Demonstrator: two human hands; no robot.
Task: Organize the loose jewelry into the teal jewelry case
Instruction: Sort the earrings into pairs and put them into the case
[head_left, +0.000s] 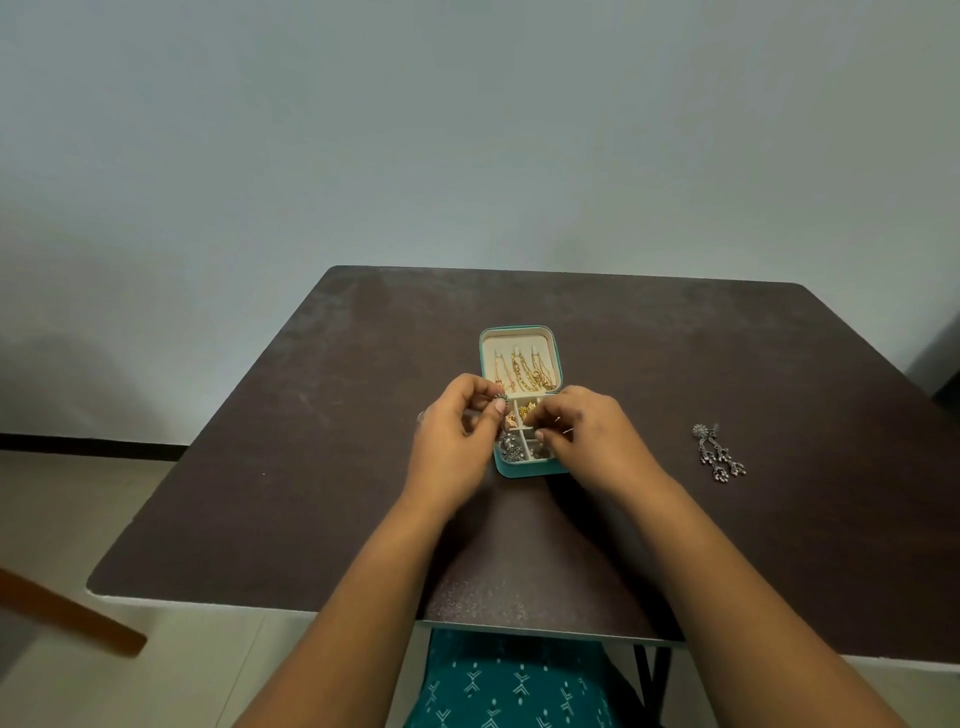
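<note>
One dark brown desk (311, 467). Two hands over one open teal jewelry case (524, 470) at desk centre. Left hand (457, 431) pinches small silver ring-like piece (500, 399) over case's left edge. Right hand (582, 431), fingers curled, pinches something too small to identify over tray compartments. Case lid holds three or four gold chains (524, 371). Silver pieces in near-left compartment. Two silver dangle earrings (719, 453) lie loose on desk, well right of case.

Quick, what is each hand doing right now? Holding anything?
Left hand: fingers curled, pinching a small silver earring over the teal jewelry case.
Right hand: fingers curled, pinching something tiny, too small to identify.
</note>
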